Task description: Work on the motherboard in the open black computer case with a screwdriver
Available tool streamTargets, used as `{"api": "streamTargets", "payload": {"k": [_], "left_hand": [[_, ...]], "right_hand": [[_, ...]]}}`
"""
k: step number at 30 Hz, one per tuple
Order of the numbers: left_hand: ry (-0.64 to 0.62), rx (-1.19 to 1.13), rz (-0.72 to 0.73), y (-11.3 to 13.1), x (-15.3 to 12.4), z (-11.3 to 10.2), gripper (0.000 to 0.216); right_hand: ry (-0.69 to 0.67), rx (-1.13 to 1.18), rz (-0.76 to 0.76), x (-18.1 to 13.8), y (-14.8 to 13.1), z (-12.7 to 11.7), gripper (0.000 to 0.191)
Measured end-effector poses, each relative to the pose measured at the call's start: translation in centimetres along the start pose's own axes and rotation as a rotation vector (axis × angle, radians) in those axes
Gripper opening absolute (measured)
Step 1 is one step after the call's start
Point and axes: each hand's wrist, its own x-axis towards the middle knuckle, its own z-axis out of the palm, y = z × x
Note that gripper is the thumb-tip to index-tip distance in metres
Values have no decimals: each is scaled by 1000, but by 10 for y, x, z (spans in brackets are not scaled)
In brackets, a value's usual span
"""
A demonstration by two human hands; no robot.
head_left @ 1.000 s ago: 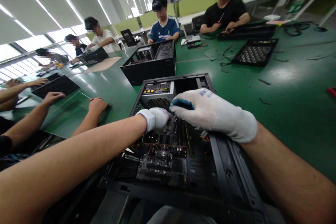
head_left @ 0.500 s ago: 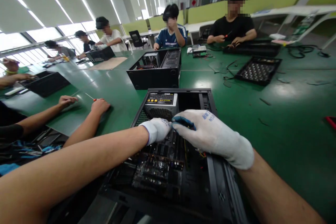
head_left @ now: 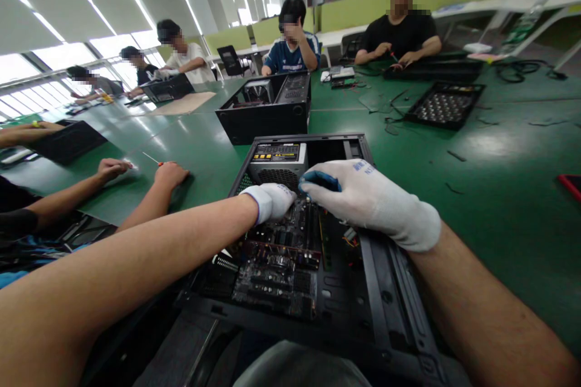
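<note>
An open black computer case lies on its side in front of me. Inside it are a motherboard and, at the far end, a silver power supply with a yellow and black label. My left hand, in a white glove, reaches into the case beside the power supply; its fingers are curled down and their tips are hidden. My right hand, in a white glove with blue fingers, bends over the board close to the left. Its thumb and fingertips meet in a pinch; what they hold cannot be made out.
Another open case stands just beyond mine on the green table. A black panel and loose cables lie at the right. To my left, a co-worker's hand rests by a screwdriver. Several people sit around the table.
The view has tilted slightly down, so the case and both hands appear higher and more of the motherboard shows. Both hands stay close together at the same place in the case.
</note>
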Motion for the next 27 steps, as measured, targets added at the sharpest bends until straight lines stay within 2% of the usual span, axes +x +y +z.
{"api": "streamTargets", "payload": {"k": [17,27], "left_hand": [[-24,12,4,2,0,-4,41],[-43,22,14,7,2,-6,37]], "right_hand": [[-12,7,30,0,-2,0,32],[16,-10,-16,0,1,2,31]]}}
